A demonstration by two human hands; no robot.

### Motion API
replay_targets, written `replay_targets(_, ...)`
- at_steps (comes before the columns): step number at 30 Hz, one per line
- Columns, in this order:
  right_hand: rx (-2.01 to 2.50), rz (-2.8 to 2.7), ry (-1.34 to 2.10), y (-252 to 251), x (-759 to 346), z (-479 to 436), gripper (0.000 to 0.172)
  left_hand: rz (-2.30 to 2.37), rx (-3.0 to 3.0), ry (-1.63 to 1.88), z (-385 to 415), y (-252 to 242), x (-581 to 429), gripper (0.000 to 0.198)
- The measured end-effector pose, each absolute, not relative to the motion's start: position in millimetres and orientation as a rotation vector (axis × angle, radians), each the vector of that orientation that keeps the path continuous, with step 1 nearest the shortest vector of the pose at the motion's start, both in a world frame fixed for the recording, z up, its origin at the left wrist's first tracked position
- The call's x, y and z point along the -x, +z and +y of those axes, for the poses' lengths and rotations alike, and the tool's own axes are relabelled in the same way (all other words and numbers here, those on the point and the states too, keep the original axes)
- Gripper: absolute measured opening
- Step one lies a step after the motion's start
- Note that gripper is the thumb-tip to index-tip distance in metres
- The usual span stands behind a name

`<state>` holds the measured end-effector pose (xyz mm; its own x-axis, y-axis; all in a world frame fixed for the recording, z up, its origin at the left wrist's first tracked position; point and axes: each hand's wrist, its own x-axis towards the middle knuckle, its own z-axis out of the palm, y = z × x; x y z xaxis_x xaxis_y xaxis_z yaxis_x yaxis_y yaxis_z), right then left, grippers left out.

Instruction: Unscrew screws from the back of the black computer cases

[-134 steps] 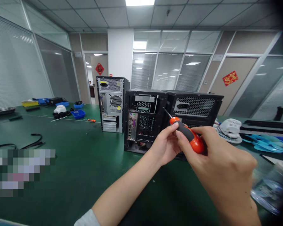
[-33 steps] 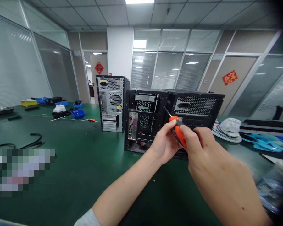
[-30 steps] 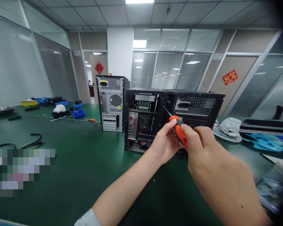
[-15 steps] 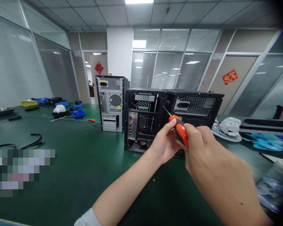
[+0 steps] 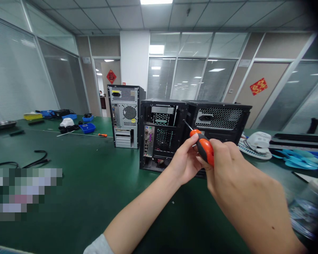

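An orange and black screwdriver [image 5: 205, 148] points up and left, its thin shaft reaching the right rear edge of a black computer case [image 5: 184, 141]. My right hand [image 5: 234, 173] wraps round the back of the handle. Thumb and fingers of my left hand [image 5: 187, 160] close on the handle near its front collar. The case stands upright, its back panel facing me, with a purple port among the connectors and an open bay at the top. Both hands hide its lower right part. Whether the tip sits in a screw cannot be made out.
Right of the case stands another black computer tower [image 5: 219, 118]; a silver-backed tower [image 5: 125, 116] stands to the left. Blue trays [image 5: 87, 127] and another orange screwdriver [image 5: 102, 135] lie farther left. Black cables [image 5: 37, 158], a white fan part [image 5: 259, 143], blue fan blades [image 5: 299, 158] and a clear jar [image 5: 308, 208] are around.
My right hand has shifted slightly on the screwdriver handle, and the handle appears turned a little. My left hand and the computer cases stay in place.
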<state>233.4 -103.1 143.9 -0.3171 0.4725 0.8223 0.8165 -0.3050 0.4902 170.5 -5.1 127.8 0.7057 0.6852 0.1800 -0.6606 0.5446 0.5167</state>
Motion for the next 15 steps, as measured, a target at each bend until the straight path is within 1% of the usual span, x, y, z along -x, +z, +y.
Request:
replay_targets(8,1.578,-1.645,-1.687,143.9,-235.7,-101.1,0.016,0.054,-0.587,0.801,-5.5,128.9,-171.8,0.022)
replay_targets(15,1.580,-1.619,-1.669,142.5,-235.5,-101.9,0.018,0.073,-0.582,0.813,-5.8,128.3,-173.2,0.021)
